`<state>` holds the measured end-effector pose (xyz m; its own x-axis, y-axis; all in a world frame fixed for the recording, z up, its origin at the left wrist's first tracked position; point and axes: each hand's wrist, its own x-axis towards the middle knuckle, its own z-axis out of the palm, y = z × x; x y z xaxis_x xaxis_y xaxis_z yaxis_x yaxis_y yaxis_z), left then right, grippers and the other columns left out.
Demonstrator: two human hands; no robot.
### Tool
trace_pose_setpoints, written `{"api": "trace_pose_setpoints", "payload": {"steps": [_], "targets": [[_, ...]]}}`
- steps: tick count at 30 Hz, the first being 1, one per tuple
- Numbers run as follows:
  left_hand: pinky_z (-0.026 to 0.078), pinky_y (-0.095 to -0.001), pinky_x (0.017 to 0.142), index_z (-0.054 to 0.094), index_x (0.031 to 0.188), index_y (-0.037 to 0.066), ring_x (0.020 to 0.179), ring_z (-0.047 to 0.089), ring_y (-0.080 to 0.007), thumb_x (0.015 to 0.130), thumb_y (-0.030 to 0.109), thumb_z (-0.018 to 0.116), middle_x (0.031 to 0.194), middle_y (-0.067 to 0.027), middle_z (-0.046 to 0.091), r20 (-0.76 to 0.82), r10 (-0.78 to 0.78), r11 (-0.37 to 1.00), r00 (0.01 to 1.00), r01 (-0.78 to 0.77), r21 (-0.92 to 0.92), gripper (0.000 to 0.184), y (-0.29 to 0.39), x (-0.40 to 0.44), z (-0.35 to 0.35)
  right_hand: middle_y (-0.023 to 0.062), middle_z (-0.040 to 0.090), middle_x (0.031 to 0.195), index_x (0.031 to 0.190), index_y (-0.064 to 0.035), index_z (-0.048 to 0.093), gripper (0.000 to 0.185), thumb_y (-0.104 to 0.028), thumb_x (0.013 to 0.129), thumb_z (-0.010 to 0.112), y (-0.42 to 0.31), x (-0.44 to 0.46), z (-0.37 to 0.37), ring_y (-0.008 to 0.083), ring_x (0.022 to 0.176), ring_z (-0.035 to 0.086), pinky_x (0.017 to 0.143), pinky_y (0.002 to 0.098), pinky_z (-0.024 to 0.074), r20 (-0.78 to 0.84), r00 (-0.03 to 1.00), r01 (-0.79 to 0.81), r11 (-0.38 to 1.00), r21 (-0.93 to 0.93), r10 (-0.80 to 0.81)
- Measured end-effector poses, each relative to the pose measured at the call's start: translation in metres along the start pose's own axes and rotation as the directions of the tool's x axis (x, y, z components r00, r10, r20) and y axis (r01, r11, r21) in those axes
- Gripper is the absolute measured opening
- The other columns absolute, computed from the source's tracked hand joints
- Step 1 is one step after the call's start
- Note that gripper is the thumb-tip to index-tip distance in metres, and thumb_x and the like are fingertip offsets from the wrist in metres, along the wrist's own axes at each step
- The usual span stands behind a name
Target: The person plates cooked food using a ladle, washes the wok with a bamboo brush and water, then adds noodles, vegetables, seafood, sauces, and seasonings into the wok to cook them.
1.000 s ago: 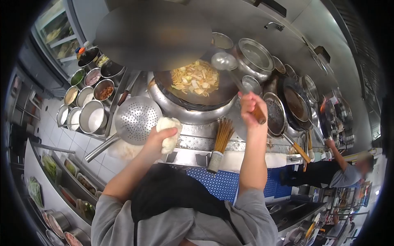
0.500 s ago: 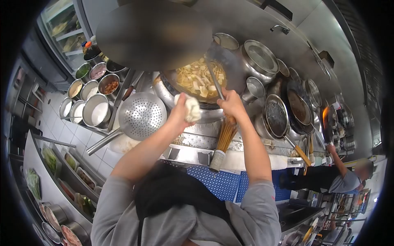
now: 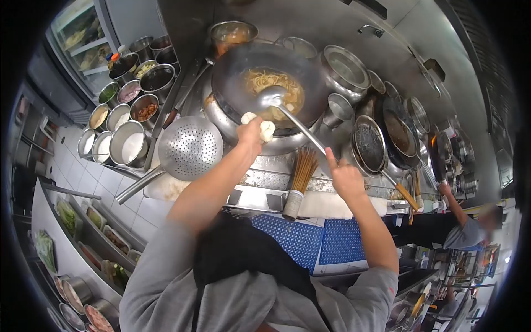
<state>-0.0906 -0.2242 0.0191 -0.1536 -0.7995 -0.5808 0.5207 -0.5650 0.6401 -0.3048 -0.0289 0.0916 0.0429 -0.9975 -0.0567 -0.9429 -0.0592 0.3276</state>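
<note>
A steel wall backs the cooking range, where metal pots stand left of a perforated strainer. The person's left hand clasps a folded cloth at the near rim of the wok; should the cloth slip, hot metal could burn. Inside lie noodles, which a hasty push of the ladle might spill. Beyond the bamboo brush, the right hand is wrapped round the ladle's handle, forefinger extended
</note>
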Motion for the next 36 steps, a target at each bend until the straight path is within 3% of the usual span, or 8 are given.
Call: {"api": "trace_pose_setpoints", "payload": {"steps": [3, 7, 11, 19, 23, 30, 33, 36], "targets": [[0.054, -0.0368, 0.051, 0.058, 0.104, 0.004, 0.067, 0.068, -0.0215, 0.085, 0.013, 0.064, 0.085, -0.0099, 0.067, -0.013, 0.015, 0.998, 1.0, -0.016, -0.06, 0.022, 0.006, -0.02, 0.006, 0.0231, 0.067, 0.083, 0.15, -0.0033, 0.036, 0.073, -0.005, 0.081, 0.06, -0.005, -0.008, -0.009, 0.0346, 0.07, 0.071, 0.063, 0.0484, 0.0568, 0.006, 0.992, -0.123, 0.992, 0.028, 0.123], [0.056, -0.0381, 0.052, 0.059, 0.102, -0.001, 0.068, 0.069, -0.0228, 0.084, 0.008, 0.063, 0.086, -0.0111, 0.067, -0.006, 0.022, 0.997, 1.0, -0.022, -0.08, 0.02, -0.003, 0.006, -0.005, 0.0174, 0.066, 0.067, 0.145, -0.0061, 0.048, 0.065, -0.006, 0.083, 0.067, -0.03, -0.008, -0.014, 0.0281, 0.061, 0.068, 0.054, 0.0428, 0.0526, -0.119, 0.955, -0.146, 0.777, 0.612, 0.273], [0.057, -0.039, 0.052, 0.058, 0.101, -0.001, 0.068, 0.069, -0.0223, 0.084, 0.006, 0.062, 0.085, -0.0115, 0.065, 0.033, 0.043, 0.994, 0.999, -0.039, -0.104, 0.019, 0.003, -0.026, 0.006, -0.0001, 0.053, 0.063, 0.145, -0.0041, 0.047, 0.062, -0.004, 0.086, 0.066, -0.04, -0.032, -0.08, 0.0069, 0.047, 0.051, 0.043, 0.0249, 0.0417, 0.373, 0.9, -0.406, 0.126, 0.905, 0.224], [0.053, -0.0369, 0.05, 0.058, 0.096, 0.007, 0.067, 0.066, -0.0206, 0.085, 0.009, 0.061, 0.08, -0.0064, 0.063, 0.055, 0.032, 0.99, 0.998, -0.024, -0.142, 0.012, -0.016, 0.011, -0.007, 0.0158, 0.06, 0.066, 0.142, -0.0018, 0.049, 0.061, -0.008, 0.084, 0.064, -0.026, -0.028, -0.067, 0.0184, 0.052, 0.062, 0.054, 0.0354, 0.0508, 0.28, 0.935, -0.356, 0.603, 0.714, 0.22], [0.055, -0.0376, 0.057, 0.058, 0.099, 0.008, 0.07, 0.066, -0.0204, 0.084, 0.007, 0.062, 0.083, -0.0055, 0.064, 0.025, 0.035, 0.991, 0.999, -0.032, -0.133, 0.016, -0.021, 0.02, -0.005, 0.0051, 0.057, 0.06, 0.143, 0.0011, 0.047, 0.059, -0.006, 0.086, 0.063, -0.026, 0.001, -0.031, 0.0114, 0.047, 0.055, 0.043, 0.0296, 0.0436, 0.375, 0.864, -0.443, 0.155, 0.883, 0.336], [0.058, -0.042, 0.062, 0.062, 0.099, 0.003, 0.073, 0.069, -0.023, 0.083, 0.012, 0.069, 0.086, -0.0099, 0.067, 0.139, -0.097, 0.995, 0.986, 0.092, 0.047, 0.02, 0.001, 0.01, -0.018, 0.0041, 0.057, 0.063, 0.132, 0.0045, 0.055, 0.046, -0.007, 0.088, 0.062, -0.035, 0.115, -0.006, 0.0127, 0.04, 0.05, 0.037, 0.0287, 0.0416, 0.26, 0.827, -0.344, 0.083, 0.935, 0.498], [0.057, -0.0441, 0.065, 0.062, 0.101, 0.004, 0.076, 0.069, -0.0234, 0.083, 0.013, 0.07, 0.088, -0.0104, 0.068, 0.197, -0.194, 0.977, 0.961, 0.207, -0.046, 0.022, 0.002, 0.029, -0.021, 0.0059, 0.058, 0.062, 0.125, 0.0027, 0.06, 0.037, -0.007, 0.089, 0.063, -0.038, 0.153, 0.015, 0.0157, 0.044, 0.055, 0.038, 0.0319, 0.0441, 0.383, 0.872, -0.268, -0.358, 0.894, 0.305], [0.057, -0.0433, 0.064, 0.062, 0.103, 0.003, 0.077, 0.068, -0.0236, 0.084, 0.013, 0.068, 0.089, -0.0105, 0.067, 0.136, -0.14, 0.99, 0.981, 0.14, 0.009, 0.022, -0.009, 0.046, -0.018, 0.0021, 0.055, 0.062, 0.121, -0.001, 0.062, 0.03, -0.005, 0.091, 0.062, -0.054, 0.153, -0.001, 0.0132, 0.043, 0.052, 0.036, 0.0289, 0.0423, 0.398, 0.904, -0.289, -0.464, 0.838, 0.156]]}}
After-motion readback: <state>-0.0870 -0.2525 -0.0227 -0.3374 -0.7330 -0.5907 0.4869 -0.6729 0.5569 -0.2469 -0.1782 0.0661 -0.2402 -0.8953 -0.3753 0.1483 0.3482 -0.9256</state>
